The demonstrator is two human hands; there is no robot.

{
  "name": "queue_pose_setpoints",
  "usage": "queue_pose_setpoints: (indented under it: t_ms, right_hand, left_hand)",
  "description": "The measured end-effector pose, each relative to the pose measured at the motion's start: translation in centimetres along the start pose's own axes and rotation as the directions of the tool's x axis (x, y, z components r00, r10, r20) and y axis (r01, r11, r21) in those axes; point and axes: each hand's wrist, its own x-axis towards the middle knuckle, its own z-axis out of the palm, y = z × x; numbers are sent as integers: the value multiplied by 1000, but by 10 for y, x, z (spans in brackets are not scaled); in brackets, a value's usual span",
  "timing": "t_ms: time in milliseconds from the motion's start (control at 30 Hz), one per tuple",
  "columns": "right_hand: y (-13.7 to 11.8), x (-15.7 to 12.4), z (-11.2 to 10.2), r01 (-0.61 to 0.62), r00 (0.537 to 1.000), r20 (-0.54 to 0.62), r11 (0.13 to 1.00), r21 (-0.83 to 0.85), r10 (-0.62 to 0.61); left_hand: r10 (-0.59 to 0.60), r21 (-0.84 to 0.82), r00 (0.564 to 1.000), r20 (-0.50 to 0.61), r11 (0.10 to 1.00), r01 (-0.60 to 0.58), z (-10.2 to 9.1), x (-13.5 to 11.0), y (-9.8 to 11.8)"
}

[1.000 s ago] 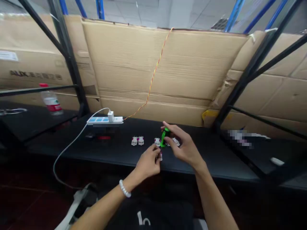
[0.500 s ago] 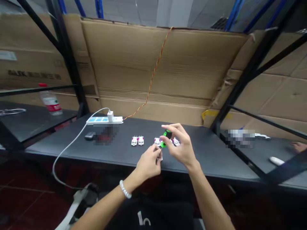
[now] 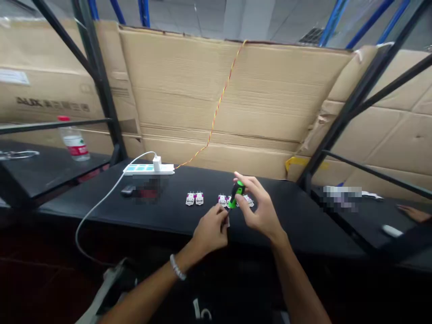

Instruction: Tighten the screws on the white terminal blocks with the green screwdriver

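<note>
My right hand (image 3: 258, 207) pinches the green-and-black handle of a screwdriver (image 3: 237, 194) between thumb and fingers. Its shaft points down towards my left hand (image 3: 211, 226), whose fingers are closed on a small white part (image 3: 227, 221), mostly hidden by them. The screwdriver's tip cannot be made out. Beyond my hands, small white-and-purple parts with thin prongs lie on the black tabletop (image 3: 162, 216). One pair of these parts (image 3: 195, 199) sits to the left. Other such parts (image 3: 222, 200) lie just behind the screwdriver, partly covered by it and my right hand.
A white power strip (image 3: 167, 169) with a plugged-in charger (image 3: 157, 163) and cable stands at the back left, near a dark small object (image 3: 127, 191). Black rack posts (image 3: 101, 90) flank the tabletop. Cardboard (image 3: 182, 90) closes the back. Another person's hand (image 3: 416, 213) shows at far right.
The screwdriver handle has come more upright and shows more of its length, as my right hand shifts slightly right. My left hand keeps its grip. The whole view has shifted a little.
</note>
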Motion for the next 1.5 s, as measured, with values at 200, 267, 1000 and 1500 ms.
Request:
queue_pose_setpoints:
  t_ms: [200, 267, 1000, 1500]
  right_hand:
    - [1, -1, 1, -2, 1000, -31, 1000, -31, 1]
    - [0, -1, 0, -1, 999, -47, 997, -72, -3]
    - [1, -2, -6, 4, 998, 65, 994, 105, -11]
    - [1, -1, 1, 40, 998, 43, 996, 83, -44]
  left_hand:
    - [7, -4, 1000, -3, 1000, -7, 2, 0, -2]
    - [13, -15, 1000, -11, 1000, -13, 2, 0, -3]
    - [24, -76, 999, -38, 997, -26, 3, 0, -6]
    - [49, 78, 999, -18, 996, -48, 6, -2, -4]
